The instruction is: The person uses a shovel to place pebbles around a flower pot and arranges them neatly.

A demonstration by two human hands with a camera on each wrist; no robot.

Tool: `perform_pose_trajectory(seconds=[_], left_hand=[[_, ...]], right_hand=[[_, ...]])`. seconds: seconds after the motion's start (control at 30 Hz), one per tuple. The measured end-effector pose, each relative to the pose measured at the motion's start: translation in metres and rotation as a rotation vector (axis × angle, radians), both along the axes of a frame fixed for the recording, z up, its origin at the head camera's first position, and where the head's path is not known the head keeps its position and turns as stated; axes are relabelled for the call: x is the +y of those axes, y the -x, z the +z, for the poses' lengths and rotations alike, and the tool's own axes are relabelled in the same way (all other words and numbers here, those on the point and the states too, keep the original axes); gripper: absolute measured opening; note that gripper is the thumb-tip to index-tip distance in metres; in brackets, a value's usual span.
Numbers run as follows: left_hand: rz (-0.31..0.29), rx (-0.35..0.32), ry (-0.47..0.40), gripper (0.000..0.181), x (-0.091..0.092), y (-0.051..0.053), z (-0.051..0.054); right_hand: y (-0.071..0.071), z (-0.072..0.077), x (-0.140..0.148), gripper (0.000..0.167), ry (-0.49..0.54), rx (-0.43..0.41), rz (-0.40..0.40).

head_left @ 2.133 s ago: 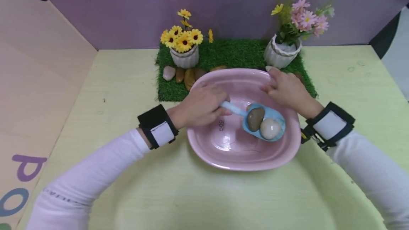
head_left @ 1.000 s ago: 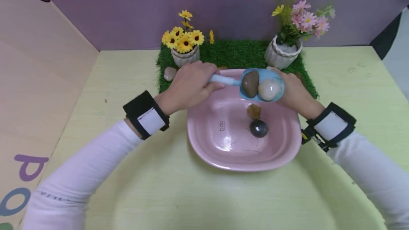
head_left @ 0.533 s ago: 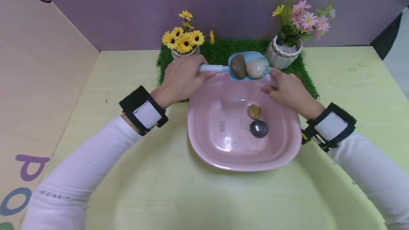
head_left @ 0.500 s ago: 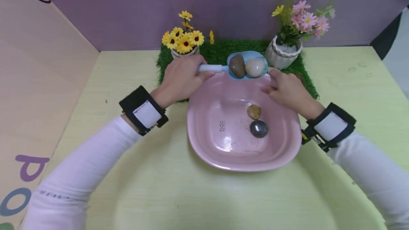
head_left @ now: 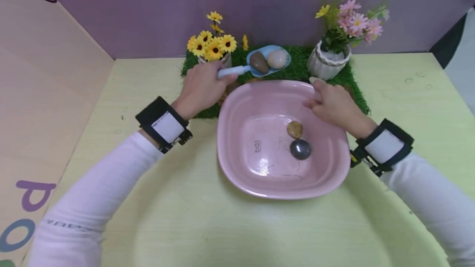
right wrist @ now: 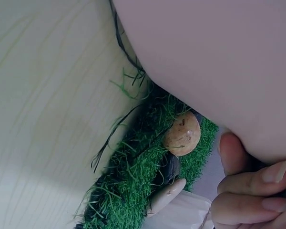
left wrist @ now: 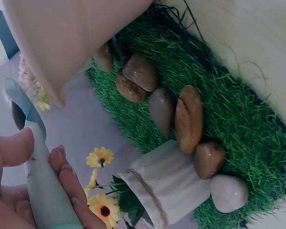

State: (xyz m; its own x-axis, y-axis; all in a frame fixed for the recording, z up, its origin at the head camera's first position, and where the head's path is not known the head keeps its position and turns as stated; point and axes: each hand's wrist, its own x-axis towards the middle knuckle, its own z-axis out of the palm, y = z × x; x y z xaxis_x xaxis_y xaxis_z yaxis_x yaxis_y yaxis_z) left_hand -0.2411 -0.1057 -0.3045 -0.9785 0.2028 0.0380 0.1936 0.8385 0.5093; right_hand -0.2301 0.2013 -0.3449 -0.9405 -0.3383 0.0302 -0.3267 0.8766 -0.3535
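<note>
My left hand (head_left: 202,87) grips the pale handle of a light blue toy shovel (head_left: 233,71), held over the turf behind the basin. On its scoop lie a brown stone (head_left: 259,62) and a whitish stone (head_left: 276,59). The left wrist view shows thumb and fingers curled round the shovel handle (left wrist: 47,186). My right hand (head_left: 335,104) holds the far right rim of the pink basin (head_left: 237,172), and its curled fingers (right wrist: 248,183) show below the basin wall in the right wrist view. Inside the basin sit a small tan stone (head_left: 295,129) and a dark grey stone (head_left: 300,149).
Artificial turf (head_left: 297,59) lies along the purple backdrop. On it stand a pot of yellow flowers (head_left: 213,46) and a pot of pink flowers (head_left: 328,61). Several stones, among them an orange-brown stone (left wrist: 188,119), line the turf near the basin.
My left hand has lifted the shovel with its two stones out of the basin, then moved it back and left over the turf. The right hand stays at the rim.
</note>
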Motion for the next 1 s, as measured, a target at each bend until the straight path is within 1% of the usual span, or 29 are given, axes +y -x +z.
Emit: perform_pose_trajectory(seconds=[0.2,0.33,0.5,0.63,0.8,1.0], left_hand=[[0.036,-0.009,-0.006,0.038,-0.006,0.003,-0.005],[0.057,-0.007,0.009,0.037,-0.009,0.005,-0.008],[0.073,-0.020,0.016,0.035,-0.011,0.009,-0.011],[0.077,-0.029,0.037,0.036,-0.012,0.011,-0.014],[0.074,-0.045,0.076,0.035,-0.017,0.012,-0.022],[0.090,-0.044,0.108,0.038,-0.023,0.011,-0.032]], right_hand=[[0.000,0.000,0.001,0.025,0.007,-0.026,-0.004],[0.000,0.000,0.001,0.025,0.003,-0.018,-0.001],[0.000,0.000,0.001,0.024,0.001,-0.023,-0.005],[0.000,-0.001,0.001,0.024,0.004,-0.027,-0.006],[0.000,-0.001,0.001,0.025,0.002,-0.028,-0.007],[0.000,-0.001,0.000,0.025,-0.011,-0.013,-0.007]])
